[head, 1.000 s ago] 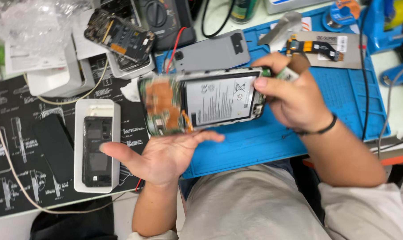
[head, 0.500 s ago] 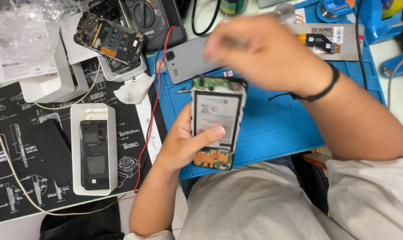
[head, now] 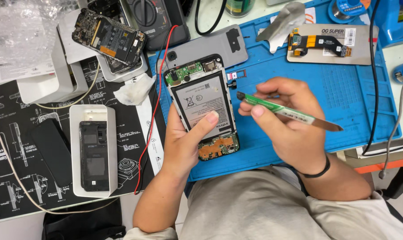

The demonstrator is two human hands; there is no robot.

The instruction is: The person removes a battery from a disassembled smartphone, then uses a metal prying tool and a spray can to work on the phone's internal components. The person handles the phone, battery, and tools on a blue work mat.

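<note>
My left hand (head: 186, 142) holds an opened phone (head: 201, 104) from underneath, thumb pressed on its white battery, circuit boards showing at both ends. My right hand (head: 290, 129) grips a thin green pry tool (head: 284, 110) with a metal end, its dark tip pointing at the phone's right edge, a little apart from it. Both hands hover over the blue work mat (head: 344, 102). A black band sits on my right wrist.
A grey phone back cover (head: 210, 46) lies on the mat behind the phone. A grey plate with a flex cable (head: 332, 42) sits far right. At left are a black mat (head: 19, 142), a white box holding a phone frame (head: 93, 151), another opened phone (head: 109, 39), a red wire (head: 150, 120).
The phone turned from sideways to upright and passed from my right hand into my left. My right hand swung over it and now holds the green pry tool beside it.
</note>
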